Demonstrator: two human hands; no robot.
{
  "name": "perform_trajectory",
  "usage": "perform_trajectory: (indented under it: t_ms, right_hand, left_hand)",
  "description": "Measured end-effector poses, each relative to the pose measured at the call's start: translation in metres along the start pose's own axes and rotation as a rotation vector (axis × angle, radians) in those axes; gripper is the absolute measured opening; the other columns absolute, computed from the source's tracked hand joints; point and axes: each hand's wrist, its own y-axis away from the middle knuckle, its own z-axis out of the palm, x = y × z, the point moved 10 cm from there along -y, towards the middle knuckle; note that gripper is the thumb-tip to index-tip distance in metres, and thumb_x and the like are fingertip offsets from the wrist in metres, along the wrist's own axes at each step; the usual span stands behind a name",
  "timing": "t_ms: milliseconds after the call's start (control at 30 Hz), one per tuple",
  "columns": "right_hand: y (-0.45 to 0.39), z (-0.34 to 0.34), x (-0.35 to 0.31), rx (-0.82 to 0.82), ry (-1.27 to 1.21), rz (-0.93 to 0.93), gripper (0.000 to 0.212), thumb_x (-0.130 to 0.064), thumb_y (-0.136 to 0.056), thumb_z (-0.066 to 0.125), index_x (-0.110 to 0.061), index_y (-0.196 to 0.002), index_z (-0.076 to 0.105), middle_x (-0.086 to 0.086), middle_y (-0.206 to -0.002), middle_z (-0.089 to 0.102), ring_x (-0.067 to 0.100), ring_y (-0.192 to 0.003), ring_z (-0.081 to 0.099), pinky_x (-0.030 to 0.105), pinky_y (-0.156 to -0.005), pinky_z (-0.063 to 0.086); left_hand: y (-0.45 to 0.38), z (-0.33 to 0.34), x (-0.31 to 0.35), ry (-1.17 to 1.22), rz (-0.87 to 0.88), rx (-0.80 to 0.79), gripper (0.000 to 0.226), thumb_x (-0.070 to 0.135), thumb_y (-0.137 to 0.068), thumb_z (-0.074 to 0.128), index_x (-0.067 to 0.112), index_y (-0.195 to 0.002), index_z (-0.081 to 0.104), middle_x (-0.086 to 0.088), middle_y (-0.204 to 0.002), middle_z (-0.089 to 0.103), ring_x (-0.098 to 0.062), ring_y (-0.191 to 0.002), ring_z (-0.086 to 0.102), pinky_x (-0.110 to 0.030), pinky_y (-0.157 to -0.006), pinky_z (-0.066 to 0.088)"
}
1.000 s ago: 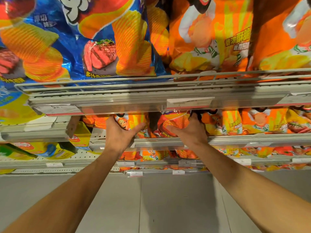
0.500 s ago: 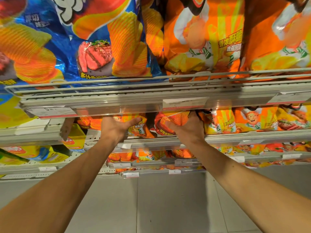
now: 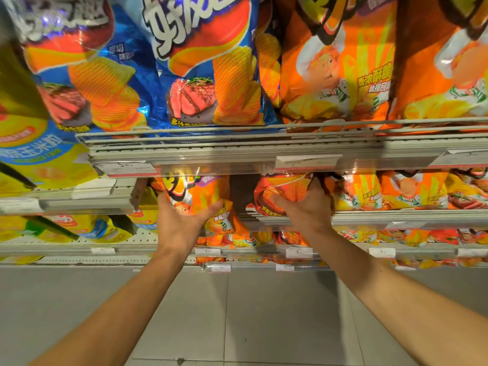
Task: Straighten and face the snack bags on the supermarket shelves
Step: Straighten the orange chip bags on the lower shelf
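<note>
Hands round bags (thumbs forward)

Blue bag: we read large white characters at the top, cut off by the frame edge; small yellow characters under the steak picture are too blurred for us.
Orange bag: we read 香浓酥脆 in yellow, with white 吮指回 below, the rest hidden.
Yellow bag: we read 玉米 in white on a blue band.
Left price tag: we read "5", then smaller digits we cannot make out.
Lower tags: we read "5" on each; the rest is too small.
Small orange bag: we read the same 香浓酥脆.
</note>
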Motion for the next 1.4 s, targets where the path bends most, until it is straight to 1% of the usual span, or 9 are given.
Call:
perform_trajectory:
  t_ms: [267,400,533,667,867,1000,1133,1267,1400]
  right_hand:
    - [0.009,0.078,-0.043,-0.078,0.011,-0.034,0.066,-0.053,-0.069,0.088,-0.017,-0.117,0.058,0.006,-0.114,0.072,0.031,-0.106,0.068,0.04,-0.09,0.055]
    - [0.005,0.118,-0.058,-0.123,0.067,-0.022,0.058,-0.057,-0.069,0.085,-0.012,-0.102,0.07,0.009,-0.105,0.073,0.031,-0.102,0.068,0.038,-0.086,0.054]
    - [0.001,0.143,-0.061,-0.151,0.111,-0.014,0.058,-0.059,-0.071,0.084,-0.01,-0.098,0.066,0.015,-0.104,0.07,0.034,-0.099,0.066,0.036,-0.078,0.05]
    - [0.002,0.145,-0.051,-0.142,0.118,0.027,0.068,-0.057,-0.072,0.084,-0.012,-0.117,0.059,0.011,-0.118,0.066,0.035,-0.111,0.063,0.037,-0.089,0.049]
    - [0.005,0.144,-0.049,-0.222,0.248,0.008,0.08,-0.072,-0.069,0.077,-0.02,-0.125,0.055,0.006,-0.12,0.066,0.033,-0.111,0.063,0.037,-0.088,0.048]
    - [0.008,0.138,-0.048,-0.266,0.349,0.038,0.094,-0.079,-0.064,0.075,-0.02,-0.132,0.048,0.008,-0.129,0.063,0.034,-0.118,0.061,0.041,-0.093,0.049]
    - [0.02,0.115,-0.042,-0.259,0.219,-0.041,0.078,-0.053,-0.078,0.079,-0.021,-0.142,0.047,0.003,-0.131,0.065,0.031,-0.121,0.062,0.041,-0.101,0.05]
    - [0.031,0.037,-0.012,-0.008,-0.082,-0.197,0.016,-0.026,-0.093,0.071,-0.013,-0.103,0.07,-0.006,-0.096,0.072,0.007,-0.094,0.066,0.018,-0.088,0.05]
    - [0.022,-0.033,0.065,0.101,-0.293,0.036,0.042,0.005,-0.097,0.057,-0.005,-0.058,0.05,-0.011,-0.048,0.04,0.001,-0.059,0.04,0.016,-0.055,0.034]
  left_hand:
    - [0.044,-0.054,-0.091,0.106,-0.071,0.039,0.083,0.028,-0.053,0.097,0.028,-0.122,0.051,0.0,-0.109,0.073,-0.021,-0.095,0.073,-0.052,-0.082,0.06]
    - [0.063,-0.08,-0.134,0.092,-0.092,0.06,0.085,0.037,-0.044,0.095,0.032,-0.118,0.053,0.005,-0.103,0.073,-0.003,-0.084,0.072,-0.023,-0.061,0.059]
    - [0.07,-0.104,-0.165,0.08,-0.122,0.084,0.092,0.039,-0.04,0.097,0.033,-0.12,0.053,0.008,-0.103,0.072,-0.013,-0.09,0.072,-0.041,-0.071,0.062]
    - [0.069,-0.116,-0.173,0.091,-0.119,0.093,0.084,0.041,-0.039,0.096,0.038,-0.109,0.051,0.017,-0.096,0.072,-0.006,-0.083,0.072,-0.029,-0.057,0.06]
    - [0.066,-0.109,-0.158,0.1,-0.09,0.078,0.087,0.041,-0.043,0.094,0.036,-0.116,0.049,0.01,-0.1,0.072,-0.008,-0.086,0.073,-0.034,-0.066,0.062]
    - [0.065,-0.089,-0.135,0.099,-0.042,0.043,0.084,0.044,-0.041,0.093,0.039,-0.113,0.049,0.018,-0.096,0.071,0.002,-0.086,0.07,-0.016,-0.057,0.056]
    - [0.062,-0.057,-0.105,0.087,0.011,0.009,0.084,0.049,-0.039,0.091,0.045,-0.111,0.048,0.021,-0.097,0.07,0.006,-0.086,0.068,-0.016,-0.062,0.054]
    - [0.059,-0.007,-0.062,0.077,0.101,-0.036,0.086,0.052,-0.04,0.09,0.038,-0.115,0.05,0.031,-0.096,0.066,0.006,-0.089,0.066,-0.015,-0.069,0.051]
    - [0.055,0.056,-0.024,0.099,0.134,-0.081,0.082,0.035,-0.046,0.097,0.035,-0.115,0.052,0.025,-0.098,0.07,0.01,-0.09,0.065,-0.008,-0.07,0.05]
